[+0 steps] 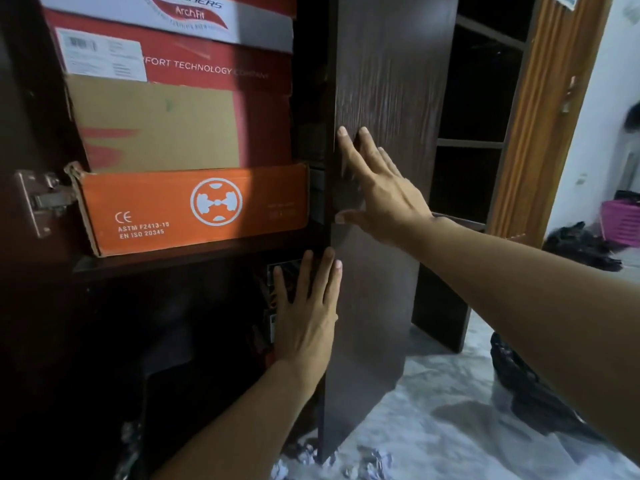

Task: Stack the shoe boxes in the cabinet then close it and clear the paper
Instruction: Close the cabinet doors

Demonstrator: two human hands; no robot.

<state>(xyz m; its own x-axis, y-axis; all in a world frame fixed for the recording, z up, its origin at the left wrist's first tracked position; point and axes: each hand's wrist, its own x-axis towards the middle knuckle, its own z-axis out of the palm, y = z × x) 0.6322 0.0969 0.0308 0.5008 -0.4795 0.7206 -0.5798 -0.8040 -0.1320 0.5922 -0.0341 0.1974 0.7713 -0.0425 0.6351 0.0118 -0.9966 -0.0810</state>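
At centre frame, both hands lie flat-fingered on the dark cabinet door (pixel 381 98), right hand (pixel 377 192) above left hand (pixel 308 313); shoe boxes (pixel 194 206) stacked upper left, crumpled paper (pixel 367 462) at the bottom.

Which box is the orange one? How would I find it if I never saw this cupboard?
Look into the open dark brown wooden cabinet, left of its door. On the shelf sits a stack of cardboard shoe boxes, and the orange cardboard shoe box is the bottom one. Only it shows a white round emblem and a CE mark; the red cardboard shoe box lies above it.
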